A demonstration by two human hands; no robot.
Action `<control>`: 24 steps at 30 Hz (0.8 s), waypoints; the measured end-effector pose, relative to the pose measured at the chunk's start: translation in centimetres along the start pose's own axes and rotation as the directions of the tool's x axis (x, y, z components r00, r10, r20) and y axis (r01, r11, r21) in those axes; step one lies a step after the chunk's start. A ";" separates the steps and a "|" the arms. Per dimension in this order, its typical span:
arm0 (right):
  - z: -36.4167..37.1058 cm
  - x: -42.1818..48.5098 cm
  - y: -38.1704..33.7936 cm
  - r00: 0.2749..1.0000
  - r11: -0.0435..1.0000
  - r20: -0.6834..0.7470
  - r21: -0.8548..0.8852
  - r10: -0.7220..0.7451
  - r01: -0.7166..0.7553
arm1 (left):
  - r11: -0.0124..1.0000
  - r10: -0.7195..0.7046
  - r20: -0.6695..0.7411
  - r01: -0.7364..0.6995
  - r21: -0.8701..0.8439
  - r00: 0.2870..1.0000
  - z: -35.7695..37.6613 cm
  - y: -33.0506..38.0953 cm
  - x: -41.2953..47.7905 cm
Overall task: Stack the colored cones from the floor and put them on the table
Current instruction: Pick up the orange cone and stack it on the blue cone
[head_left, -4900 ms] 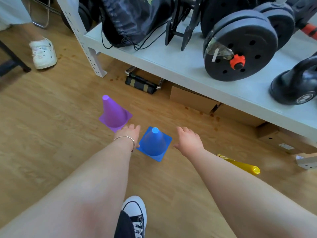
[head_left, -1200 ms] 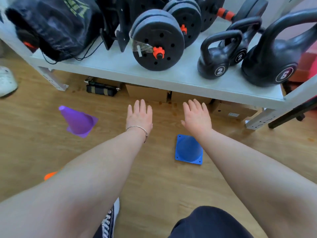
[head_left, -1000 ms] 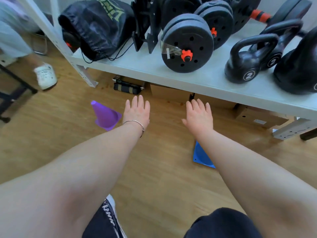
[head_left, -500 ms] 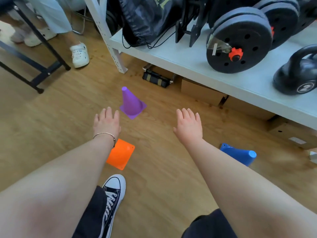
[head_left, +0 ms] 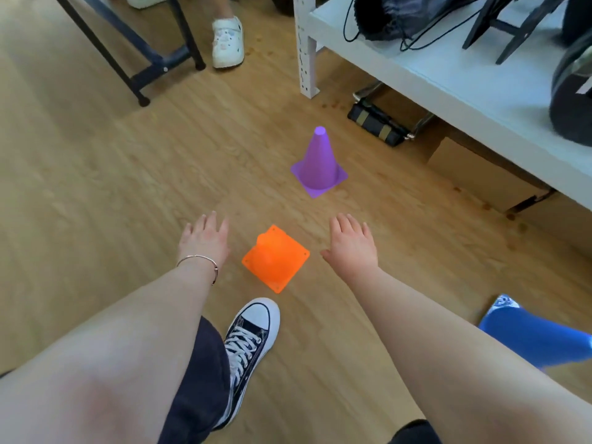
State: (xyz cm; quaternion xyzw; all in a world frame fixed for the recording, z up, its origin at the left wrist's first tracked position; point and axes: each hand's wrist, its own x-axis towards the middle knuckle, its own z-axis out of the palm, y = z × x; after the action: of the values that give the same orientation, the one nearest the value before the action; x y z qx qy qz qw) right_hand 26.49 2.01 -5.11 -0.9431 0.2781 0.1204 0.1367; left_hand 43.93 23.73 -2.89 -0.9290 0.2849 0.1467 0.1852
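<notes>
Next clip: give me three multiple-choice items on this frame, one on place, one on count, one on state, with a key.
1. What lies between the hands?
A. orange cone
B. purple cone
C. blue cone
2. How many cones show?
A. two
B. three
C. four
3. What are the hands holding?
A. one cone each
B. a stack
C. nothing

Key: 1 A, the orange cone sits between left hand and right hand. 2 B, with the purple cone and blue cone. 3 C, both hands spread open above the floor.

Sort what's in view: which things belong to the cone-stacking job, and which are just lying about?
Job: orange cone, purple cone, blue cone, table, left hand, right hand.

Lying about: black drawstring bag, cardboard box, black folding stand.
</notes>
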 end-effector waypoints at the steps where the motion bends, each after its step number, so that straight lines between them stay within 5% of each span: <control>1: 0.7 0.5 -0.8 1.000 1.000 0.011 -0.004 -0.029 0.029 | 1.000 0.018 0.021 -0.017 -0.011 1.000 0.5 0.0 0.3; 8: 4.3 2.8 -4.7 0.977 0.988 0.149 -0.012 -0.152 0.156 | 0.987 0.132 0.134 -0.118 -0.107 0.982 3.6 1.9 1.5; 14: 5.9 3.3 -6.2 0.929 0.983 0.370 0.165 0.007 -0.074 | 0.965 0.180 0.175 -0.139 -0.222 0.968 3.1 3.9 2.8; 24: 7.0 2.9 -5.2 0.924 0.926 0.375 0.316 0.077 -0.205 | 0.917 0.246 0.157 -0.176 -0.359 0.957 3.1 5.4 2.2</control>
State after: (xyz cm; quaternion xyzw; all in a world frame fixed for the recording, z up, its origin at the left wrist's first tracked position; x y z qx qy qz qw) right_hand 30.73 7.03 -11.52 -0.8432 0.3338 0.2475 0.3410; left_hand 42.00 19.87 -7.85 -0.8912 0.3340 0.3052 0.0321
